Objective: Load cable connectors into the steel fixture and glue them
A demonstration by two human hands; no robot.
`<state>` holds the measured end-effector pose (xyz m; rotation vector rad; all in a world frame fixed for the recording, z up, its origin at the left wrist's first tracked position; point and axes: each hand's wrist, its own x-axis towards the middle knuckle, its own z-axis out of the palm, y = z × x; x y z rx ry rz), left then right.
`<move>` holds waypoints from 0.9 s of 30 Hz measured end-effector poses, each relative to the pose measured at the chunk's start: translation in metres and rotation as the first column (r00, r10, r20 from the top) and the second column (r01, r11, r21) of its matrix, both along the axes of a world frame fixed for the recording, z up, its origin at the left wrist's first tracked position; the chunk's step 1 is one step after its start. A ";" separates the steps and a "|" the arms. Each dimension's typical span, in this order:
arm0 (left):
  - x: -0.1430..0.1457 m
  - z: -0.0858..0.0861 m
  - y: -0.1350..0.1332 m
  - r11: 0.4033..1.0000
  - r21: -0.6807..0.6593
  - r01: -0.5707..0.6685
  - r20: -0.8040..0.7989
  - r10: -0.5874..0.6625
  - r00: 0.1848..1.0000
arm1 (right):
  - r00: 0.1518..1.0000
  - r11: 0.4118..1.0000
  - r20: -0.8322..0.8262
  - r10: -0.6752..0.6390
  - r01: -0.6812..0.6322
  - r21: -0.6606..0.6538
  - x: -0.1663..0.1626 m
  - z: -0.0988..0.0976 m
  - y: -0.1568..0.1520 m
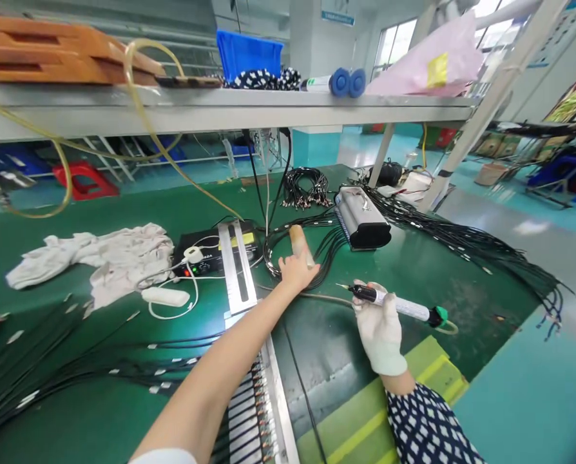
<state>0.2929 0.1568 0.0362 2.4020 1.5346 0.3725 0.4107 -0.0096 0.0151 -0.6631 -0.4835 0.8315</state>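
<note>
My bare left hand [297, 270] reaches far forward, its fingers around the near end of a tan cylinder-shaped piece [298, 238], whose exact kind I cannot make out. My right hand [379, 325], in a white glove, is closed around a dispensing syringe [404, 307] with a white barrel, black front and green cap. Its thin needle points left, and a tube leaves the cap. Beneath my left forearm lies a long metal fixture [278, 399] with a row of black cables set in it. A slotted metal bar [237, 267] extends beyond its far end.
A black control box [211, 251] with a white cord sits left of the slotted bar. White cloths [118, 254] lie farther left. Black cable bundles [452, 238] spread at right, beside a silver-and-black device [363, 218]. A shelf [249, 116] crosses above the green table.
</note>
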 end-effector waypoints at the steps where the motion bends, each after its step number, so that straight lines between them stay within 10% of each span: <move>1: -0.008 0.001 -0.004 0.999 0.011 0.034 0.022 -0.034 0.999 | 1.000 1.000 -0.012 -0.019 0.019 0.013 0.003 0.000 -0.002; 7: -0.149 0.010 -0.080 0.886 0.102 0.452 0.287 -0.462 0.839 | 0.995 0.995 -0.019 -0.097 0.097 0.029 0.018 0.006 -0.004; 12: -0.252 -0.006 -0.151 0.890 0.105 0.443 0.271 -0.455 0.848 | 1.000 1.000 0.004 -0.010 0.010 -0.021 -0.004 0.016 -0.003; 19: -0.277 -0.007 -0.195 0.864 0.176 0.471 0.254 -0.502 0.827 | 0.940 0.965 0.218 0.263 -0.252 -0.076 -0.051 0.033 -0.005; 27: -0.285 0.001 -0.215 0.859 0.244 0.449 0.210 -0.499 0.840 | 0.640 0.771 0.430 0.637 -0.549 -0.324 -0.054 0.048 0.004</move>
